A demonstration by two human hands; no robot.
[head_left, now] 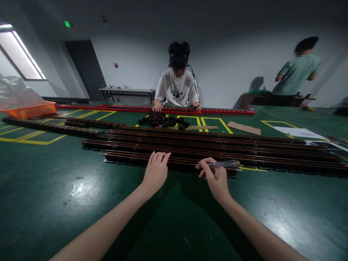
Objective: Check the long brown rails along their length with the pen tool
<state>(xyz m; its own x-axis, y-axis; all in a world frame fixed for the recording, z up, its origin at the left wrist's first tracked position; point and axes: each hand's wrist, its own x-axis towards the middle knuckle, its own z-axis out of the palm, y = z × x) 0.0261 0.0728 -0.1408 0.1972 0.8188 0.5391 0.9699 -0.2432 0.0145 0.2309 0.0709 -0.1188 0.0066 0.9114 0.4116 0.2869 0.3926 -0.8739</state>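
Long dark strips [206,143] lie side by side in a broad bundle across the green desk [40,199]; the left hand [157,168] lies over their near edge, fingers extended and unclenched, while the right hand [217,177] is closed around a slender tool [223,164] with a clear handle — its narrow end directed leftward, just above the strips. Beyond the bundle lie a heap of black parts [163,120] and, to its right, a flat brown piece [244,128] — both near a red rail [225,111].
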